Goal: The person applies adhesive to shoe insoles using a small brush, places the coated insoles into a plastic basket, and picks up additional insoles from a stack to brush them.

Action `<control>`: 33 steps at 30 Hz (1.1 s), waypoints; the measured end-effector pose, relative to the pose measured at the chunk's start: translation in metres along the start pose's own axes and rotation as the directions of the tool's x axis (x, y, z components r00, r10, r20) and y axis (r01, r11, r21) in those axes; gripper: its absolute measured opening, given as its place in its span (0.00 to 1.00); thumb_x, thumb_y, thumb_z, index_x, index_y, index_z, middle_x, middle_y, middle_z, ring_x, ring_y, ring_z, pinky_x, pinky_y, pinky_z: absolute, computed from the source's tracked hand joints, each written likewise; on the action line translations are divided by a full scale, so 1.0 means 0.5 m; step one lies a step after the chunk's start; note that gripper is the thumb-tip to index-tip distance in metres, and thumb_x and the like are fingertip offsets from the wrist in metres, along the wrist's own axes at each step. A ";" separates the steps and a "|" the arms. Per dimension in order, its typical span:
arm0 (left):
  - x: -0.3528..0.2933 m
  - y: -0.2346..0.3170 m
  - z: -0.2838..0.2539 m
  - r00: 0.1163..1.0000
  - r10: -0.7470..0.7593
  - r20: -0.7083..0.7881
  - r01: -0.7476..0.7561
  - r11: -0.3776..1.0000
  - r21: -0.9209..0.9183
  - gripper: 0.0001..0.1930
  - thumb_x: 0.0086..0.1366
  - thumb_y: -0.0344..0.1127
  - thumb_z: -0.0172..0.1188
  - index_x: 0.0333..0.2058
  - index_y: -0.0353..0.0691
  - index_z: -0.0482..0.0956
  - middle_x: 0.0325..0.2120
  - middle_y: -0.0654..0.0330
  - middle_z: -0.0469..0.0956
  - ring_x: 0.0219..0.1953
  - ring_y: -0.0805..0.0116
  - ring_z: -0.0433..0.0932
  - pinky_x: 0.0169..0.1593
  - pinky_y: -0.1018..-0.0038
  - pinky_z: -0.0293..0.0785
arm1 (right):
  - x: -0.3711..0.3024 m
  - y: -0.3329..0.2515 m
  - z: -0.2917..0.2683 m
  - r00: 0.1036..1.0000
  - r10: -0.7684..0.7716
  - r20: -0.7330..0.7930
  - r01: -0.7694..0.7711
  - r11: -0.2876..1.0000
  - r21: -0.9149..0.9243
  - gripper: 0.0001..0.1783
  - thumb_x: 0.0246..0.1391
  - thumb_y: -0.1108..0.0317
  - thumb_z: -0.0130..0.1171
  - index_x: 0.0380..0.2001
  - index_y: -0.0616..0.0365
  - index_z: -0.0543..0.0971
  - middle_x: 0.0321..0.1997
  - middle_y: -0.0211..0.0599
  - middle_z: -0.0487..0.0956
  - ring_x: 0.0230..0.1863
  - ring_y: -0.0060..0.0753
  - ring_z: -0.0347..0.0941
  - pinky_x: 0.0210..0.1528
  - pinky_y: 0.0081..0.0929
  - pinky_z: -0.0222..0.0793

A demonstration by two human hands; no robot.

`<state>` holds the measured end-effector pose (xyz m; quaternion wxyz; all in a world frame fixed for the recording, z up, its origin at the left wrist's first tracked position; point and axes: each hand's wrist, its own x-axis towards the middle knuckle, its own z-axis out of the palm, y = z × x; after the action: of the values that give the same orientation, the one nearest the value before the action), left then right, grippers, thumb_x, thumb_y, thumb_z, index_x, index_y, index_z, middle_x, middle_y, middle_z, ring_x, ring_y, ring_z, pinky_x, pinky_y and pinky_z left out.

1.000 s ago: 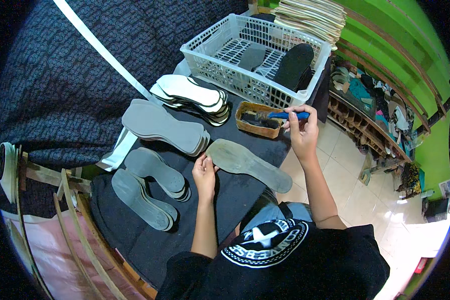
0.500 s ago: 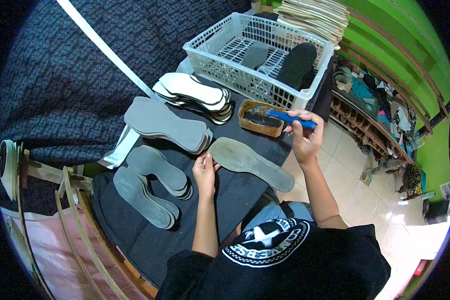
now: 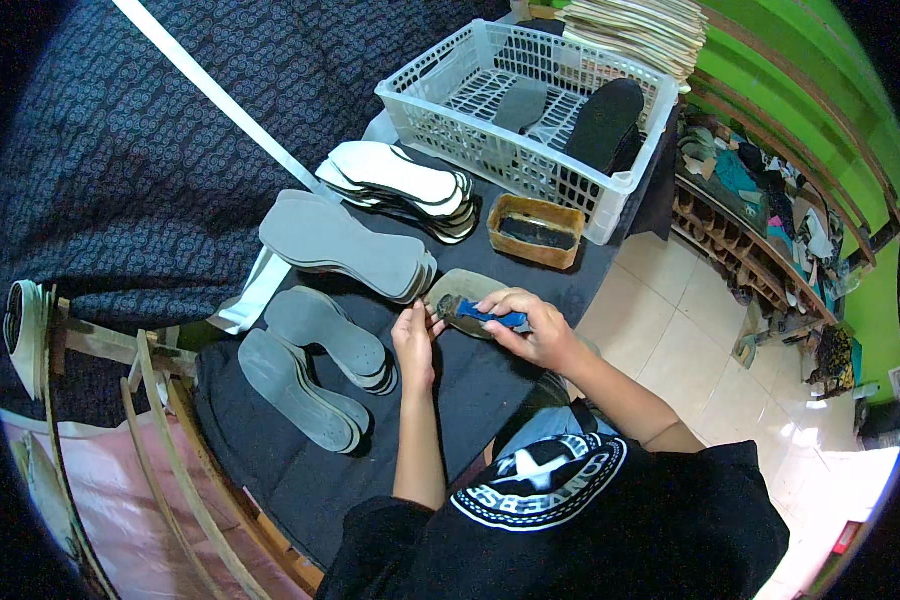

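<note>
My right hand (image 3: 538,332) grips a brush by its blue handle (image 3: 505,318). The dark bristles rest on the left part of a worn greyish insole (image 3: 470,284). My left hand (image 3: 415,340) holds that insole by its left edge between thumb and fingers. Much of the insole's right end is hidden under my right hand and forearm. Just beyond it stands a small brownish tub (image 3: 537,254) with dark residue inside. A pile of grey insoles (image 3: 345,240) lies touching or nearly touching my left fingertips.
Two more stacks of grey insoles (image 3: 295,395) (image 3: 332,335) lie left of my left arm. White-topped insoles (image 3: 400,180) are piled behind. A white plastic crate (image 3: 500,165) holds a black insole (image 3: 607,122) and a grey one. The dark-covered table's right edge drops to a tiled floor (image 3: 660,300).
My right hand has brought the brush from above the tub down and left onto the insole. My left hand stays at the insole's edge. The view has shifted slightly.
</note>
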<state>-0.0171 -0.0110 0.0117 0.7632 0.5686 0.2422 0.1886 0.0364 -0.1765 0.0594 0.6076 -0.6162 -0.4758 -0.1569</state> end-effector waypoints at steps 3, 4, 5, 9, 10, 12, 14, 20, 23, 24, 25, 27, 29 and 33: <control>0.001 0.003 -0.002 1.000 -0.011 -0.002 0.011 1.000 -0.016 0.12 0.59 0.40 0.46 0.28 0.37 0.70 0.22 0.65 0.70 0.26 0.77 0.70 0.32 0.81 0.68 | -0.008 0.013 0.006 1.000 -0.003 0.017 0.004 0.999 -0.052 0.16 0.38 0.74 0.58 0.32 0.61 0.65 0.31 0.40 0.73 0.32 0.35 0.72 0.32 0.24 0.69; 0.003 0.002 -0.003 1.000 -0.007 0.014 0.007 1.000 -0.017 0.12 0.59 0.40 0.46 0.28 0.37 0.70 0.22 0.65 0.70 0.26 0.77 0.70 0.32 0.81 0.68 | -0.009 0.015 0.005 0.999 -0.021 0.024 0.023 0.996 -0.086 0.17 0.38 0.74 0.59 0.32 0.61 0.65 0.30 0.39 0.73 0.29 0.34 0.73 0.30 0.24 0.69; 0.004 0.001 -0.006 1.000 -0.002 0.027 0.003 1.000 -0.019 0.12 0.59 0.40 0.46 0.28 0.37 0.70 0.23 0.65 0.70 0.26 0.77 0.70 0.33 0.81 0.68 | -0.008 0.014 0.002 0.999 -0.021 0.026 0.023 0.996 -0.084 0.17 0.38 0.74 0.59 0.32 0.61 0.65 0.30 0.39 0.73 0.29 0.34 0.73 0.30 0.24 0.69; 0.006 0.002 -0.005 0.999 0.002 0.033 -0.003 1.000 0.024 0.11 0.59 0.37 0.46 0.29 0.34 0.70 0.23 0.63 0.71 0.26 0.77 0.70 0.33 0.80 0.69 | 0.001 -0.001 -0.018 0.997 0.033 0.070 -0.019 0.981 -0.191 0.18 0.37 0.72 0.60 0.33 0.60 0.65 0.27 0.37 0.74 0.24 0.34 0.73 0.25 0.24 0.69; 0.004 0.006 -0.002 0.999 0.004 0.031 -0.005 0.999 0.032 0.11 0.59 0.37 0.46 0.29 0.34 0.70 0.23 0.63 0.71 0.26 0.77 0.70 0.32 0.80 0.69 | 0.001 -0.003 -0.020 0.996 0.055 0.065 -0.039 0.972 -0.233 0.18 0.37 0.72 0.60 0.33 0.59 0.66 0.26 0.37 0.74 0.23 0.34 0.73 0.24 0.24 0.69; 0.003 0.008 -0.001 0.999 0.006 0.033 -0.008 0.999 0.041 0.11 0.59 0.37 0.46 0.29 0.33 0.70 0.23 0.63 0.71 0.26 0.77 0.70 0.32 0.79 0.69 | -0.004 -0.001 -0.015 0.998 0.056 0.037 -0.048 0.981 -0.190 0.18 0.37 0.72 0.60 0.34 0.59 0.66 0.27 0.37 0.74 0.23 0.34 0.73 0.25 0.24 0.69; 0.003 0.006 -0.004 1.000 -0.007 0.026 0.007 1.000 -0.002 0.11 0.59 0.37 0.46 0.28 0.33 0.70 0.23 0.62 0.71 0.26 0.76 0.70 0.32 0.79 0.70 | -0.007 0.005 -0.005 0.998 0.060 0.007 -0.058 0.987 -0.148 0.18 0.37 0.72 0.60 0.34 0.59 0.66 0.27 0.37 0.74 0.24 0.34 0.73 0.25 0.24 0.69; 0.007 0.002 -0.009 1.000 -0.019 -0.002 0.019 1.000 -0.007 0.10 0.59 0.36 0.45 0.28 0.34 0.69 0.25 0.62 0.71 0.26 0.76 0.71 0.33 0.78 0.70 | -0.007 0.010 0.003 0.999 -0.006 0.042 0.012 0.990 -0.137 0.20 0.37 0.72 0.59 0.37 0.60 0.66 0.27 0.38 0.74 0.22 0.33 0.73 0.24 0.24 0.68; 0.009 0.001 -0.006 1.000 -0.019 0.016 0.020 1.000 -0.010 0.10 0.59 0.36 0.45 0.29 0.34 0.69 0.25 0.62 0.71 0.26 0.76 0.70 0.33 0.79 0.69 | 0.001 -0.003 -0.024 0.995 0.090 0.038 -0.081 0.976 -0.202 0.19 0.36 0.76 0.57 0.37 0.60 0.67 0.21 0.37 0.74 0.20 0.31 0.72 0.21 0.23 0.67; 0.004 0.008 0.002 1.000 -0.015 0.027 0.015 1.000 -0.010 0.10 0.59 0.36 0.45 0.29 0.35 0.69 0.25 0.63 0.71 0.26 0.77 0.70 0.32 0.80 0.69 | 0.002 -0.004 -0.026 0.994 0.106 0.020 -0.100 0.976 -0.193 0.19 0.37 0.76 0.57 0.37 0.60 0.67 0.23 0.37 0.74 0.21 0.31 0.72 0.22 0.23 0.67; 0.004 0.007 0.001 1.000 -0.016 0.026 0.016 1.000 -0.010 0.10 0.59 0.36 0.45 0.29 0.35 0.69 0.25 0.63 0.71 0.26 0.77 0.70 0.32 0.80 0.69 | 0.002 -0.004 -0.027 0.992 0.122 0.002 -0.120 0.976 -0.184 0.19 0.37 0.75 0.57 0.37 0.60 0.67 0.24 0.37 0.74 0.23 0.31 0.73 0.24 0.22 0.68; 0.007 0.004 0.000 1.000 -0.010 0.013 0.009 0.998 0.068 0.11 0.59 0.37 0.45 0.29 0.34 0.70 0.25 0.63 0.71 0.25 0.77 0.70 0.32 0.81 0.68 | 0.005 -0.013 -0.024 0.992 0.127 -0.007 -0.127 0.982 -0.138 0.19 0.38 0.75 0.57 0.37 0.60 0.67 0.25 0.37 0.74 0.25 0.31 0.73 0.25 0.22 0.68; 0.010 -0.003 -0.011 1.000 -0.012 0.016 0.011 0.998 0.058 0.11 0.59 0.37 0.46 0.29 0.34 0.70 0.25 0.63 0.71 0.25 0.78 0.70 0.32 0.82 0.68 | 0.005 -0.016 -0.018 0.991 0.132 -0.017 -0.133 0.987 -0.093 0.18 0.39 0.74 0.57 0.37 0.60 0.67 0.27 0.37 0.74 0.26 0.31 0.73 0.27 0.22 0.68; 0.011 -0.006 -0.014 1.000 -0.011 0.026 0.012 1.000 -0.029 0.11 0.59 0.38 0.47 0.29 0.35 0.71 0.24 0.63 0.71 0.25 0.78 0.69 0.31 0.82 0.68 | -0.005 -0.001 -0.006 0.996 0.069 0.051 -0.066 0.995 -0.073 0.15 0.38 0.74 0.58 0.33 0.59 0.69 0.27 0.36 0.74 0.27 0.31 0.73 0.27 0.23 0.69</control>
<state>-0.0170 -0.0033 0.0062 0.7755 0.5585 0.2328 0.1802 0.0358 -0.1806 0.0584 0.5774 -0.6572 -0.4649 -0.1366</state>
